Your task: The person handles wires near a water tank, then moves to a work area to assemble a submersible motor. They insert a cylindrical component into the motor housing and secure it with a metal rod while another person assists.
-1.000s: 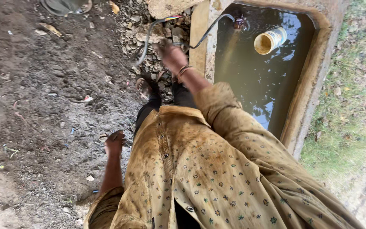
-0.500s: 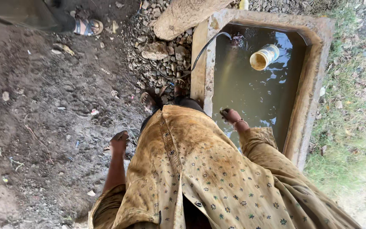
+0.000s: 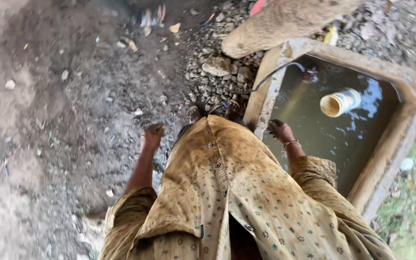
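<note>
Nearest the camera hangs the front of a mustard-yellow printed shirt (image 3: 237, 202), loose and leaning forward over the ground.

The right hand (image 3: 281, 131) sits just at the inner edge of the concrete water trough (image 3: 386, 159), a bangle at its wrist, its grip loosely curled and holding nothing that can be made out. The left hand (image 3: 152, 137) hangs over bare dirt (image 3: 49, 120), fingers bent inward and empty as far as the view shows.

The risk, as I judge it, lies at that rim: it looks narrow and gritty, and the loose stones (image 3: 213, 72) beside it give poor footing, so a forward lean could let a foot slip or dip the sleeve into the murky water.

Farther out, a pale cylindrical container (image 3: 340, 102) floats on its side, its open mouth turned toward the trough's left wall, well apart from the right hand. A dark hose (image 3: 266, 79) runs over the rim into the water near the far corner.
</note>
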